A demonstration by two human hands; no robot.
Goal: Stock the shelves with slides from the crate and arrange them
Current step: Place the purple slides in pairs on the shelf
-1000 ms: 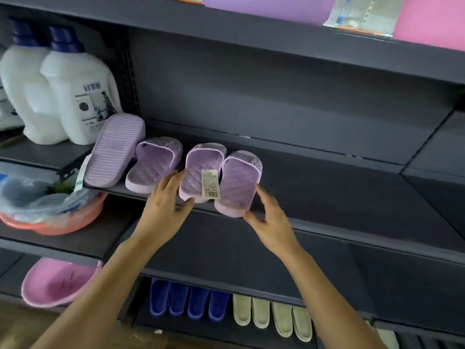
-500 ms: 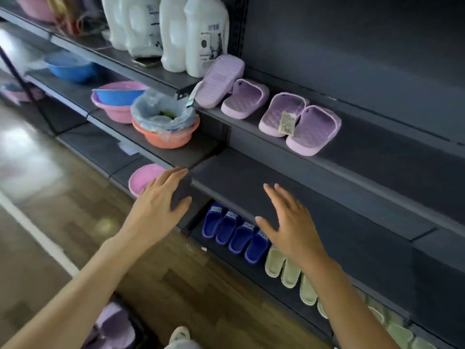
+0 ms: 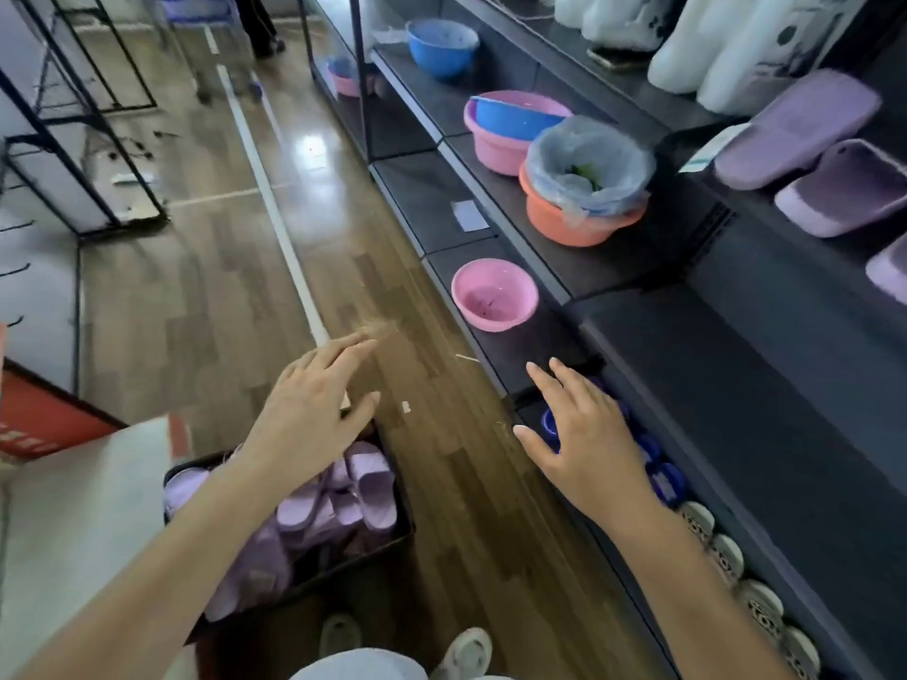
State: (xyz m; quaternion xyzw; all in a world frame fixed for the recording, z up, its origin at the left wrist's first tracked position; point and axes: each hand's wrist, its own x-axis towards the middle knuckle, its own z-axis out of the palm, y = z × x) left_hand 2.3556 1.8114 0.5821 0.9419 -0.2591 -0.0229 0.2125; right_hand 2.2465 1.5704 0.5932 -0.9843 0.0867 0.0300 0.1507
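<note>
A black crate (image 3: pixel 392 542) stands on the wooden floor at lower left, filled with several lilac slides (image 3: pixel 370 488). My left hand (image 3: pixel 314 409) hovers just above the crate's far edge, fingers spread and empty. My right hand (image 3: pixel 584 434) is out flat in front of the bottom shelf, also empty. On the upper dark shelf (image 3: pixel 765 238) at the right lie lilac slides (image 3: pixel 795 130), one turned sole up, cut off by the frame edge. Blue slides (image 3: pixel 662 478) and cream slides (image 3: pixel 726 557) line the bottom shelf, partly hidden by my right hand and arm.
Pink basin (image 3: pixel 493 294) sits on a low shelf; an orange basin with a plastic bag (image 3: pixel 584 188) and stacked pink and blue basins (image 3: pixel 510 125) stand above. White detergent jugs (image 3: pixel 726 46) at top right. A red-and-white box (image 3: pixel 59 434) sits left of the crate. My feet (image 3: pixel 466 650) show below.
My view has swung down and left from the shelf to the floor. Both hands have left the shelved slides and dropped, the left one now over the crate.
</note>
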